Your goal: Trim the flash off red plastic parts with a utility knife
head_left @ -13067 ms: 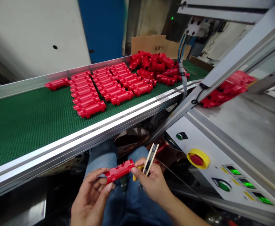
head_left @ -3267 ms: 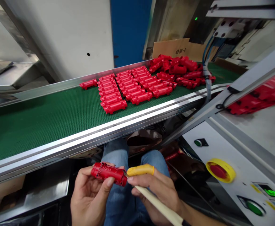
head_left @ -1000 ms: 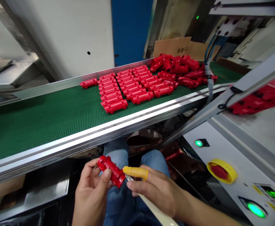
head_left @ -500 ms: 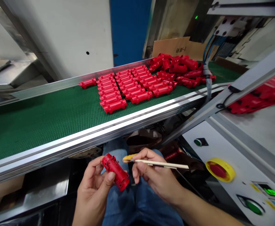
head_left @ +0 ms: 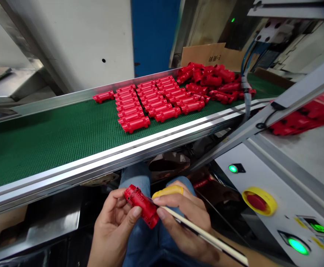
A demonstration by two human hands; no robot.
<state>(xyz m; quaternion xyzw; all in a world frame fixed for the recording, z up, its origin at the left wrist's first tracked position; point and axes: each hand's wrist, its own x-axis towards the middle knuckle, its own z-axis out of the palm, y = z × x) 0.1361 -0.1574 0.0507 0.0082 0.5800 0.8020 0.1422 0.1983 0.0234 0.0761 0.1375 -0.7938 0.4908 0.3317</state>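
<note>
My left hand (head_left: 116,224) is closed around a red plastic tube-shaped part (head_left: 142,205), holding it tilted above my lap with the thumb along its near side. In my right hand (head_left: 185,218) is a slim cream-coloured stick tool (head_left: 206,233) with a dark strip along it, its rear end pointing down and right. The tool's front end is at the right side of the red part, by the fingertips; its exact tip is hard to make out. A yellow cover (head_left: 167,191) appears to sit on a finger of that hand.
Beyond my hands runs a green conveyor belt (head_left: 67,129) with a metal edge rail (head_left: 100,155). Rows of red parts (head_left: 135,124) lie on it, beside a loose pile (head_left: 214,79). At right stands a control panel with a red-and-yellow stop button (head_left: 259,201) and lit green buttons (head_left: 297,246).
My right hand has come in against the red part, and the tool's rear end has swung downward. The part has shifted slightly right. The panel's green buttons have lit up.
</note>
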